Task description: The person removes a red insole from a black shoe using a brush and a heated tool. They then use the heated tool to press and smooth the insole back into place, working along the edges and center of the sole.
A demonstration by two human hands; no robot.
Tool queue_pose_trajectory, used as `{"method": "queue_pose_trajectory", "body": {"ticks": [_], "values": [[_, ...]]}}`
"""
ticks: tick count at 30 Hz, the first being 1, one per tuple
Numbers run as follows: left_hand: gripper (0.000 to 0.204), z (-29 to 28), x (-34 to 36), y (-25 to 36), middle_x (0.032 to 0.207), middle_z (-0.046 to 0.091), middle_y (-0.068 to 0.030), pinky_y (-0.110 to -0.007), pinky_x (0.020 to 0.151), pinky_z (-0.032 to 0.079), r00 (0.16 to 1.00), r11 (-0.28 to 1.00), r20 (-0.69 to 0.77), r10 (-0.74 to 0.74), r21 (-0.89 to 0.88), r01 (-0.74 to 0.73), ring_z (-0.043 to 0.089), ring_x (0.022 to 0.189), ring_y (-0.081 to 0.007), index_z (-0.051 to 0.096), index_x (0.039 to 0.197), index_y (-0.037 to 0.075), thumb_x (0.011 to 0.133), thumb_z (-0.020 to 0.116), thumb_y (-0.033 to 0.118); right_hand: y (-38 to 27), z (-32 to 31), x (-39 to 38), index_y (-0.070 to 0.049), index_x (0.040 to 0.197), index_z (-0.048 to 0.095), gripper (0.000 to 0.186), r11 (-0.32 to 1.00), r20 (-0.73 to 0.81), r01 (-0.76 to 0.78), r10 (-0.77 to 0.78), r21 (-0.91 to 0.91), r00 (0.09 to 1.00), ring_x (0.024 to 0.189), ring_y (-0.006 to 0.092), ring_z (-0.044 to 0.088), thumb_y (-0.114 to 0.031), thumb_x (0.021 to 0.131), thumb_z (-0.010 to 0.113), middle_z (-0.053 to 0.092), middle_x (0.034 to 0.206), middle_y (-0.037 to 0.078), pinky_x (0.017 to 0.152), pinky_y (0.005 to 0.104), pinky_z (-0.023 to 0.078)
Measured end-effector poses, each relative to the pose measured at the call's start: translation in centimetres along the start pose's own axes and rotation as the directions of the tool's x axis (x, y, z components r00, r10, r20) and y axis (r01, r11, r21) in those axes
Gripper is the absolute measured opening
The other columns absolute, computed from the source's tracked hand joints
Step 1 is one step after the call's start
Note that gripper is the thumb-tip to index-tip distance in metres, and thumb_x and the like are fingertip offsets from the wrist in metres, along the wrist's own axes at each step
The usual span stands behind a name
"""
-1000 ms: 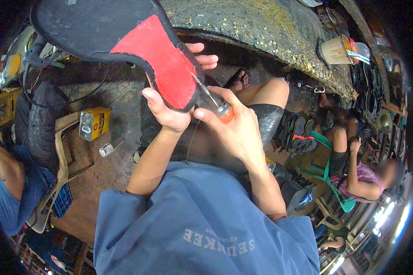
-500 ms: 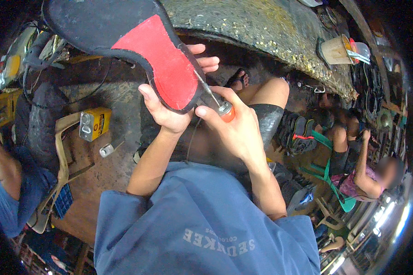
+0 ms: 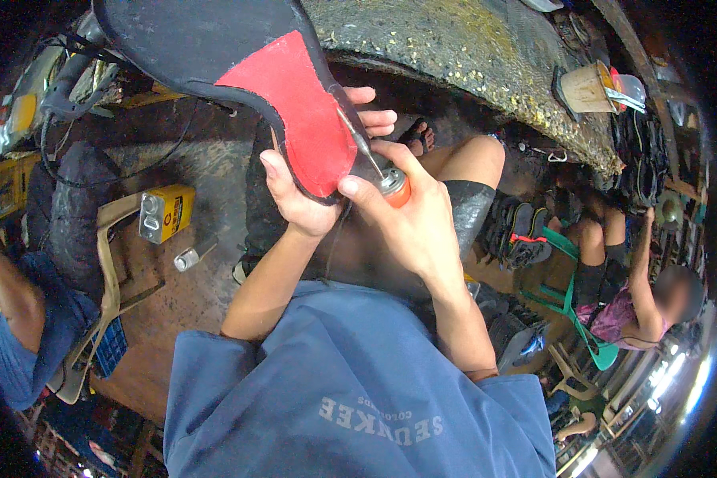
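A large black shoe sole [image 3: 191, 48] with a red heel-and-waist patch [image 3: 303, 119] is held up in front of me. My left hand [image 3: 307, 199] cups the heel end from below, its thumb at the left edge and its fingertips past the right edge. My right hand [image 3: 418, 215] grips an awl [image 3: 396, 187] by its orange handle. The thin metal shaft slants up and left from a metal collar, and its tip meets the right edge of the red patch. My right thumb touches the sole's heel edge.
A rough, speckled work surface [image 3: 454, 64] lies ahead, with a glue-stained cup [image 3: 585, 88] on its right. On the floor at left are a yellow can [image 3: 167, 213] and a small jar [image 3: 186, 260]. Dark soles [image 3: 518, 235] are stacked at right. Other people sit on both sides.
The sole has shifted slightly right and tilted in my left hand. The awl's tip has moved a little along the red patch's edge. The person at left has raised a hand.
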State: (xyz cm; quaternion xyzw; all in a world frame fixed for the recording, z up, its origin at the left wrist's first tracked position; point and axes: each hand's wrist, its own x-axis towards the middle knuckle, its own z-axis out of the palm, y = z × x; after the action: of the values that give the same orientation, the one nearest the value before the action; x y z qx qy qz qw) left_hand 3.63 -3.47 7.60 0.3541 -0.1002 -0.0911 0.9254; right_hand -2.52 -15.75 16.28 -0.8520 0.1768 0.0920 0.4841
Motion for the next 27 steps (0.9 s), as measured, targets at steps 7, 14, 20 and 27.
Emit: {"method": "queue_pose_trajectory", "body": {"ticks": [7,14,20,27], "values": [[0.124,-0.02,0.4,0.24,0.153,0.057,-0.0272,-0.053,0.108,0.057,1.0,1.0,-0.012,0.014,0.017,-0.014,0.071,0.126,-0.04,0.043,0.158,-0.006,0.094,0.025,0.099,-0.02,0.11,-0.1,-0.006,0.137,0.071,0.061,0.998,0.009,-0.023,0.023,-0.053,1.0,0.095,0.0212,0.079,-0.043,0.092,0.089,0.082,0.101,0.017,0.086,0.038,0.06],[0.124,0.16,-0.04,0.08,0.153,0.057,-0.0263,-0.053,0.108,0.057,1.0,1.0,-0.001,-0.01,-0.015,0.01,0.071,0.126,-0.0393,0.044,0.157,-0.006,0.094,0.024,0.099,-0.41,-0.26,-0.06,-0.005,0.136,0.071,0.06,0.999,0.024,-0.045,0.044,0.01,0.999,0.097,0.0208,0.079,-0.042,0.092,0.088,0.082,0.102,0.017,0.089,0.0382,0.06],[0.124,0.24,-0.22,-0.37,0.152,0.058,-0.0259,-0.052,0.108,0.057,1.0,0.998,0.014,-0.011,-0.064,0.012,0.071,0.126,-0.0387,0.044,0.156,-0.007,0.094,0.026,0.098,-0.52,-0.19,0.18,-0.003,0.134,0.072,0.06,1.0,0.005,-0.002,0.002,0.03,1.0,0.099,0.0214,0.079,-0.042,0.092,0.088,0.082,0.106,0.018,0.091,0.0379,0.06],[0.123,0.35,-0.34,-0.26,0.152,0.057,-0.0265,-0.053,0.108,0.057,1.0,0.999,0.019,-0.015,-0.046,0.016,0.071,0.126,-0.0389,0.043,0.157,-0.007,0.094,0.026,0.098,-0.72,-0.25,0.34,-0.002,0.133,0.072,0.059,0.998,0.004,-0.013,0.013,0.061,1.0,0.097,0.0197,0.078,-0.04,0.092,0.089,0.082,0.105,0.017,0.09,0.0368,0.059]]}}
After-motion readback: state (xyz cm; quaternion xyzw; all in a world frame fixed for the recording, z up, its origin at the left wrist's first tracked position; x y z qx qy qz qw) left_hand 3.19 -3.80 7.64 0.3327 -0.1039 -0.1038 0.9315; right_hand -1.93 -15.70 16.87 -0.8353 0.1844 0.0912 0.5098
